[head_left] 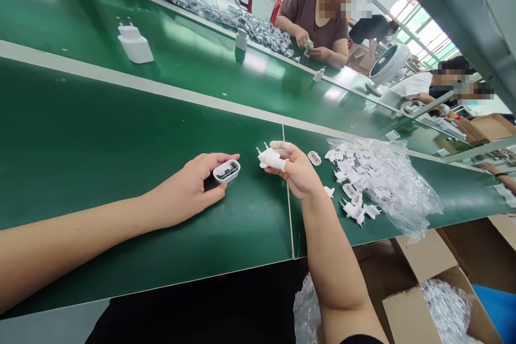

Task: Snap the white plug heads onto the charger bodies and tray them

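Observation:
My left hand (197, 188) is closed round a white charger housing (227, 172), its oval open end facing up and dark parts showing inside. To its right, my right hand (296, 169) pinches a white two-pin plug cap (271, 159) whose metal pins point up and left. The two pieces are apart, with green tabletop between them. A light covering wraps a finger of the right hand. Just beyond that hand lies a loose plug cap (314, 158), beside a heap of white plug caps (355, 172) partly inside a clear plastic bag (411, 183).
Farther back, an assembled charger (135, 45) and another charger (241, 39) stand on the green belt (181, 43). A co-worker (314, 21) handles a white part opposite, near a long pile of housings (258, 29). Cardboard boxes (427, 258) sit below the table edge at right.

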`<state>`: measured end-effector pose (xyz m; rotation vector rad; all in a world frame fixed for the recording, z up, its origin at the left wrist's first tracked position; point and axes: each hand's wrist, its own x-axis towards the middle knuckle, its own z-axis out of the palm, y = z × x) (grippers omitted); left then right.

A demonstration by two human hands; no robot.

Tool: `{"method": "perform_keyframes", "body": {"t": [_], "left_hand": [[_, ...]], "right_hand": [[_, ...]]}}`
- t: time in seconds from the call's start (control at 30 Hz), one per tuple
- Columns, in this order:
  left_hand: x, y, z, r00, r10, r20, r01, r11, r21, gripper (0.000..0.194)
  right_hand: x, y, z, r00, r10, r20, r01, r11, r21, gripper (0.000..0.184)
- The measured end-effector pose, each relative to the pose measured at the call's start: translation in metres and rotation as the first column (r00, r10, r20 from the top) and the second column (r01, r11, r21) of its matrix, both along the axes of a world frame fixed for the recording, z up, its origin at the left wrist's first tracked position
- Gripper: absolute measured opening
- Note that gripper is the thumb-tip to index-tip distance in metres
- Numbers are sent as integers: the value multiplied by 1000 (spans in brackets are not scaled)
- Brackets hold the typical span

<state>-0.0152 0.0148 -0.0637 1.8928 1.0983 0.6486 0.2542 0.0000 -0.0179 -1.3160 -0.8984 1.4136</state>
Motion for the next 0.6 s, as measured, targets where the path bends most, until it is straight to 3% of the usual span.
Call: {"method": "perform_keyframes", "body": {"t": [0.1,0.2,0.37,0.5,0.6], "left_hand": [[1,1,-2,998,46,30,-47,998,36,70],[1,12,-8,998,-50,47,46,997,69,52],[-2,20,-22,990,-108,94,92,983,157,65],[-1,17,-23,983,-147,113,128,978,163,49],[2,16,-19,985,-121,124,99,980,170,44]], "right_hand": [[-8,-1,1,991,84,-106,-89,995,-43,59],[-13,-2,1,985,84,-149,-94,993,-65,52],[-21,-5,-3,999,42,-16,-42,998,-37,48],[-34,-16,-2,967,-77,243,36,985,168,38],[-46,-29,1,885,-135,445,-62,914,400,19]]}}
